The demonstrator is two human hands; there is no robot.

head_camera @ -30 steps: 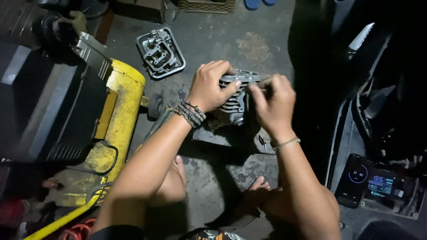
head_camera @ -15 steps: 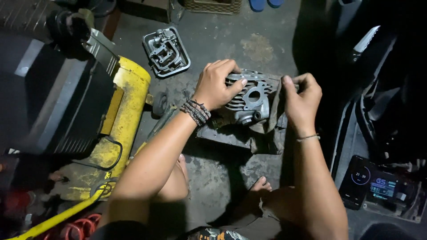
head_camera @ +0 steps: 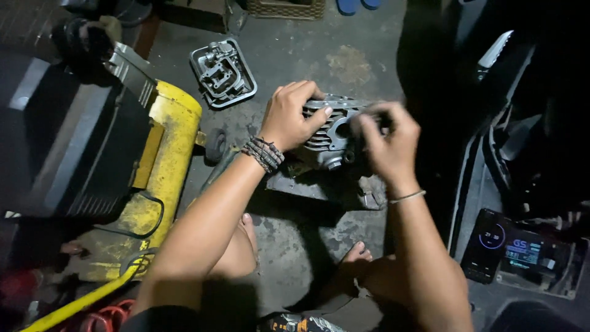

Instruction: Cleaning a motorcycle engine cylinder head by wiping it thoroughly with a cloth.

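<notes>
L hand [head_camera: 294,117], R hand [head_camera: 387,144]: fingers curled.

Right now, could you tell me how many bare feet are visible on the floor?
2: a left foot beside the left forearm, a right foot under the right forearm; both partly hidden.

Single head-worn view, looking steeply down and close onto the hands, knees and concrete floor [head_camera: 356,55].

The engine part [head_camera: 332,132] sits on the floor [head_camera: 307,246] at the centre, with the left hand [head_camera: 294,117] on its left side and the right hand [head_camera: 387,144] on its right. A metal cover [head_camera: 222,72] lies far left of it, a compressor tank [head_camera: 163,166] stands to the left, and a phone [head_camera: 485,245] lies near right.
</notes>
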